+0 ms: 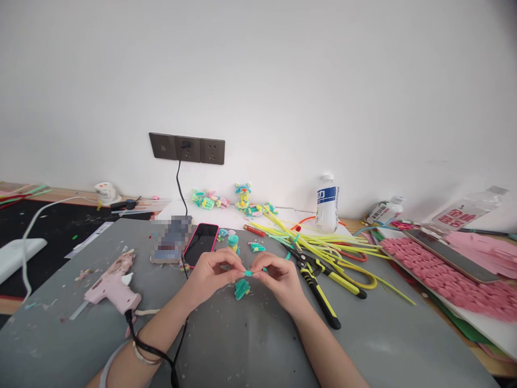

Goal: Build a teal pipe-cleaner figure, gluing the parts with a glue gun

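Note:
Between the fingertips of both hands is a small teal piece of pipe cleaner (247, 273). My left hand (216, 272) pinches its one end, and my right hand (277, 277) pinches the other. Most of the piece is hidden by the fingers. Just below the hands a bundled teal pipe-cleaner shape (242, 289) lies on the grey mat (258, 345). Behind the fingers stands a teal and yellow coiled figure (233, 242), with another teal and yellow piece (257, 247) to its right.
A pink hot glue gun (115, 285) lies at left, its black cord passing my left forearm. Phones (201, 242) lie behind my left hand. Yellow-black pliers (317, 285) and yellow pipe cleaners (323, 242) lie at right. A bottle (327, 205) and finished figures (243, 197) stand near the wall.

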Available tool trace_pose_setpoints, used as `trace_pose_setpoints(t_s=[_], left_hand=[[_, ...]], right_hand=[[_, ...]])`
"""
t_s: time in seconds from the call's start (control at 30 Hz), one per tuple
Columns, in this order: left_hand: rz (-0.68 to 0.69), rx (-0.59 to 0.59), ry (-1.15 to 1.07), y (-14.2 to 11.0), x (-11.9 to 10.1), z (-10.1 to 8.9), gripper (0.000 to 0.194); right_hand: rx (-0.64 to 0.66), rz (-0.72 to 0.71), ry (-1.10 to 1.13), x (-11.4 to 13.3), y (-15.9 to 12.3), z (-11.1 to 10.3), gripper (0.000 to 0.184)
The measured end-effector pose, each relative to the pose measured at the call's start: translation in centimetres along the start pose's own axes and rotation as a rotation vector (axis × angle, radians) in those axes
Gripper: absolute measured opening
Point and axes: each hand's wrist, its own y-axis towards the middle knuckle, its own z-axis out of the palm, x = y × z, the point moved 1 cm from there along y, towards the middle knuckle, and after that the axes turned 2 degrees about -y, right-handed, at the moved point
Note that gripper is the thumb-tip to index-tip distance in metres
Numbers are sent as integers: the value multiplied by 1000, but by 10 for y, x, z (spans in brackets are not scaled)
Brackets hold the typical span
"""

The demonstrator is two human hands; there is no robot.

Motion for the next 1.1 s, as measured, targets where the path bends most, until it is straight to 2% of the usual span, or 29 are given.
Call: trace_pose_setpoints(t_s=[0.13,0.3,0.37,0.47,0.57,0.67,0.73,0.93,1.1], left_hand=[[-1,-54,4,1,0,2,23],[100,-95,44,1,0,1,16],[182,-172,98,1,-2,-4,16],[289,-362,183,3,-3,-14,18],[223,-471,189,8,0,-24,22],[107,-425,139,13,6,-27,30],[79,-371,116,14,10,-26,32],[122,-293,170,15,18,-23,33],[166,-290,209,16,23,-22,33]], right_hand=[[-57,-25,10,-4,0,0,7],[-82,-31,-1,-6,3,-1,7],[-54,-29,-7,-4,10,-2,7],[-7,-16,-45,-1,34,-5,12],[63,21,-68,-2,67,-8,20],[181,70,-58,-7,94,-8,25],[237,90,-52,-11,102,-8,26],[264,120,-31,-19,97,-9,27],[282,128,-39,-20,94,-8,25]])
